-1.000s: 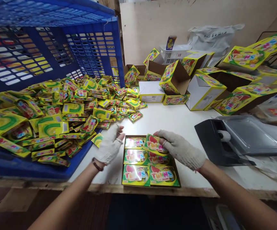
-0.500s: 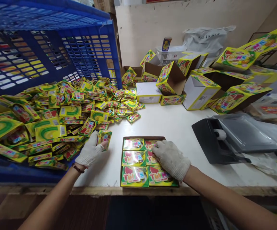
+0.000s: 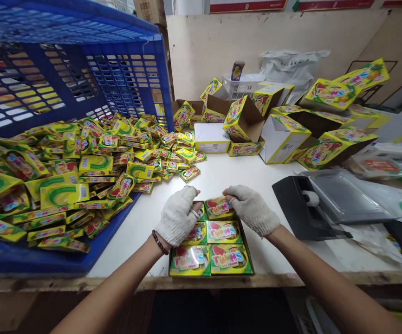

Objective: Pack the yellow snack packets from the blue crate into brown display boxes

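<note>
A shallow brown tray [image 3: 247,253] lies at the table's front edge, filled with flat yellow-green Twins packets [image 3: 226,259]. Both my hands wear white knit gloves and meet over the tray's far end. My left hand [image 3: 178,215] and my right hand [image 3: 251,208] together grip one Twins packet [image 3: 218,207] just above the far row. A big heap of the same packets [image 3: 93,162] spills from a tipped blue crate [image 3: 68,83] at the left.
Several open yellow Twins cartons [image 3: 284,132] stand at the back of the white table [image 3: 246,174]. A black tape dispenser [image 3: 308,206] and grey plastic sheet sit to the right. A white basket [image 3: 243,86] and bag rest against the wall.
My left hand left the heap with a packet and came to the tray. My right hand lifted off the tray's packets and now shares the grip on that packet.
</note>
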Tool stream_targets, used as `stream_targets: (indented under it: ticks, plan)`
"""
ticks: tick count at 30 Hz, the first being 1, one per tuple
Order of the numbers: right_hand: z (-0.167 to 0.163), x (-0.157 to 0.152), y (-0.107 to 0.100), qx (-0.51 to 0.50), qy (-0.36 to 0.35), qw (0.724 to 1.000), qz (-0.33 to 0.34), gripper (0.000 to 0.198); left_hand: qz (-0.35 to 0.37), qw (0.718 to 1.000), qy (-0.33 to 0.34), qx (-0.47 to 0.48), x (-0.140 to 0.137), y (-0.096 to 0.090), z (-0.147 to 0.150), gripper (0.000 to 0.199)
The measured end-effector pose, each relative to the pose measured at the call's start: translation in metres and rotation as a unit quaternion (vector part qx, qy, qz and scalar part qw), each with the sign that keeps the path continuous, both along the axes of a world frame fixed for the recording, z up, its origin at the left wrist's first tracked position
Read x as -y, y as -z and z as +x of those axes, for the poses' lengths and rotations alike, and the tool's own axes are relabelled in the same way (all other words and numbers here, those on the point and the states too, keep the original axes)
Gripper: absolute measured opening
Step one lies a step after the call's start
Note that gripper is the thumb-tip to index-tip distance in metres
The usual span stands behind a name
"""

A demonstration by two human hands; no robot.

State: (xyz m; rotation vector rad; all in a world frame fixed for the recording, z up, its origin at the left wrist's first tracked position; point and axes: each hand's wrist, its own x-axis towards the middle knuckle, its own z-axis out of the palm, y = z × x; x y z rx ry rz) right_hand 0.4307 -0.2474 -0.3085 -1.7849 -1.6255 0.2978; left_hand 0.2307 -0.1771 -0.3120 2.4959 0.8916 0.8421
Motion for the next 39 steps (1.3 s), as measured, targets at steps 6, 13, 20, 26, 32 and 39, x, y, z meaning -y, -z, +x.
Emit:
stream_targets:
  ticks: [6, 13, 20, 26, 32, 39]
  plan:
    - [-0.001, -0.002, 0.022, 0.104, 0.015, 0.994, -0.024, 0.021, 0.116, 0.968, 0.128, -0.18, 0.013, 0.014, 0.001, 0.039]
    - [-0.015, 0.001, 0.032, 0.134, 0.006, 0.991, -0.012, 0.028, 0.113, 0.975, 0.102, -0.159, 0.014, 0.018, 0.012, 0.042]
    - [0.0, 0.025, 0.057, -0.012, -0.018, 0.999, 0.033, 0.056, 0.104, 0.98, 0.136, -0.099, 0.015, 0.014, 0.03, 0.037]
    - [-0.003, 0.034, 0.072, -0.019, -0.055, 0.998, 0.034, 0.06, 0.084, 0.984, 0.128, -0.088, 0.022, 0.016, 0.049, 0.046]
    - [0.003, 0.033, 0.064, -0.297, 0.094, 0.949, 0.058, 0.056, 0.097, 0.953, 0.193, -0.214, 0.036, 0.024, 0.041, 0.067]
    - [-0.031, 0.033, 0.039, -0.181, 0.046, 0.977, 0.106, 0.057, 0.039, 0.978, 0.171, -0.114, 0.02, 0.013, 0.035, 0.022]
